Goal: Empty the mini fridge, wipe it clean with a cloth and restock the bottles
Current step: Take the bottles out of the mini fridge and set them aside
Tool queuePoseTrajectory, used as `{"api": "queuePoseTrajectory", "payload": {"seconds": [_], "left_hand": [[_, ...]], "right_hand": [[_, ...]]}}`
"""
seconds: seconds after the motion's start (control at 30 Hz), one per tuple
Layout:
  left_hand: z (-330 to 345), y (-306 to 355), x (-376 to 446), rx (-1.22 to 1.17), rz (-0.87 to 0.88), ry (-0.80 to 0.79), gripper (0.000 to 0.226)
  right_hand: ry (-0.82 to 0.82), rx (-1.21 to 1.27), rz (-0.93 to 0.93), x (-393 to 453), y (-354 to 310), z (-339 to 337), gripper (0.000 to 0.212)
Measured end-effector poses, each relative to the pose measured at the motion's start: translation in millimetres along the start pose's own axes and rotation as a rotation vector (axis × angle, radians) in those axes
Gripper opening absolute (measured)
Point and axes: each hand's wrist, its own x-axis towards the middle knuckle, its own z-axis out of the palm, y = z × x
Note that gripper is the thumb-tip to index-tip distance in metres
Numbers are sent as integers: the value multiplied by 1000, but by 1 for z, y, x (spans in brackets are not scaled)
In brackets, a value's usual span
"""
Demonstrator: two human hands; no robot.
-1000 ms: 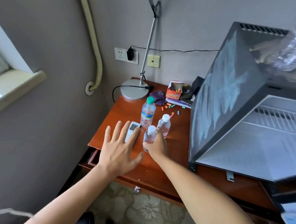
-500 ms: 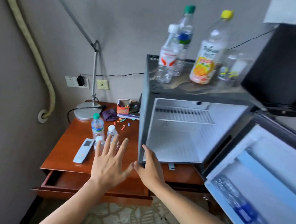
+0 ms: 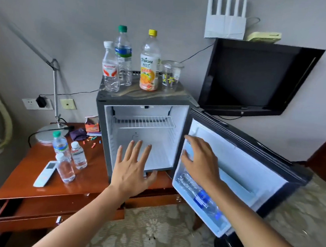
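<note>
Head view: right hand (image 3: 200, 160), fingers spread, hovers above door-shelf bottle (image 3: 201, 197); left hand (image 3: 132, 169) open.

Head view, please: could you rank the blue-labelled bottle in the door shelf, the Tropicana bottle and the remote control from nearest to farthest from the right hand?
From the right hand, reaching at the open door:
1. Blue-labelled bottle, just below it in the door's lower shelf.
2. Tropicana bottle, up on top of the fridge, to the left.
3. Remote control, far left on the wooden table.
</note>
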Motion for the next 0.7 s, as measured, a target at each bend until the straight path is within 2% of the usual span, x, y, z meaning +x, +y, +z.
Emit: {"api": "queuePoseTrajectory", "payload": {"seconds": [0.1,0.2,0.37,0.47,0.6,0.7], "left_hand": [[5,34,1,-3,68,-86,90],[23,69,-4,-4,180,-194,90],[83,118,-4,99,349,-417,89],[122,135,4,168,420,-532,88],[157,141,22,240,470,-608,94],[172,142,33,263,487,-586,103]], "right_hand": [[17,-87,-7,-29,20,-10,39],[-136,-151,88,-76,35,8,33],[-532,-289,360,-130,74,35,54],[-663,-372,483,-147,96,51,72],[-674,-481,521,-165,108,80,78],[-641,-569,514,-168,113,93,78]]}}
